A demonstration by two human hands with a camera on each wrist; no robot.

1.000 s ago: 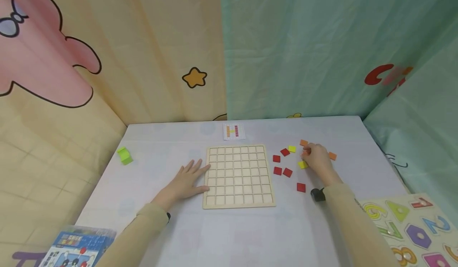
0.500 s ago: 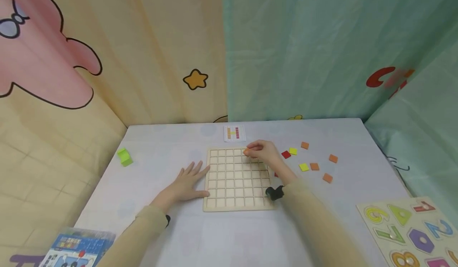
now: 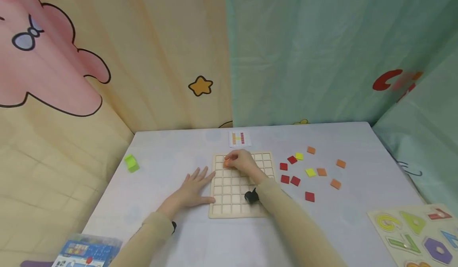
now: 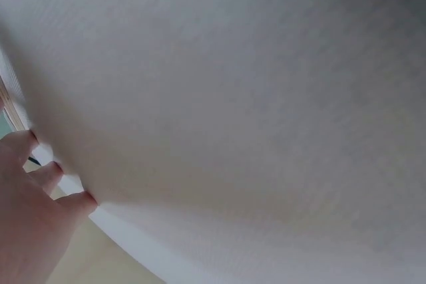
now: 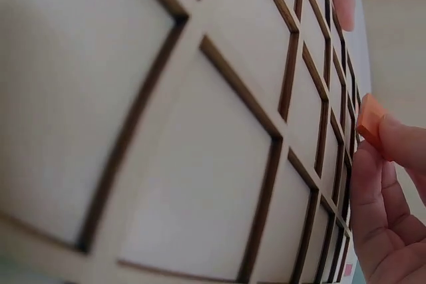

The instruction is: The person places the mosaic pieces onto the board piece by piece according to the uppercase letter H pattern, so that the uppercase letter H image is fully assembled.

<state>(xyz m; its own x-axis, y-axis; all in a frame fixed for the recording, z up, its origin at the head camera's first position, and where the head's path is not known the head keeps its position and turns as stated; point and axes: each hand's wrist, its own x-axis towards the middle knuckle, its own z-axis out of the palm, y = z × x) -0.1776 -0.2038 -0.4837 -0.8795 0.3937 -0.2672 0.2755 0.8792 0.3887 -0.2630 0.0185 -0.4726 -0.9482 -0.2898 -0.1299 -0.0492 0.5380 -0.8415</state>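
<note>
A pale wooden grid board (image 3: 227, 191) lies mid-table. My right hand (image 3: 243, 163) is over its upper left cells and pinches an orange square tile (image 5: 373, 122) between thumb and fingers. On the left, my left hand (image 3: 189, 189) rests spread on the table, its fingertips at the board's left edge. The left wrist view shows the left fingers (image 4: 46, 177) against the white tabletop. To the right of the board lie several red tiles (image 3: 309, 196), two yellow tiles (image 3: 310, 172) and several orange tiles (image 3: 335, 184).
A small pattern card (image 3: 240, 138) lies behind the board. Bright green blocks (image 3: 132, 163) sit at the far left. A blue box (image 3: 86, 252) stands at the front left, and a number-and-shape puzzle board (image 3: 397, 229) at the front right. Curtains close off the back.
My right hand picked up an orange tile from the right side and carried it left over the board to the upper left cells. The left hand stays at the board's edge.
</note>
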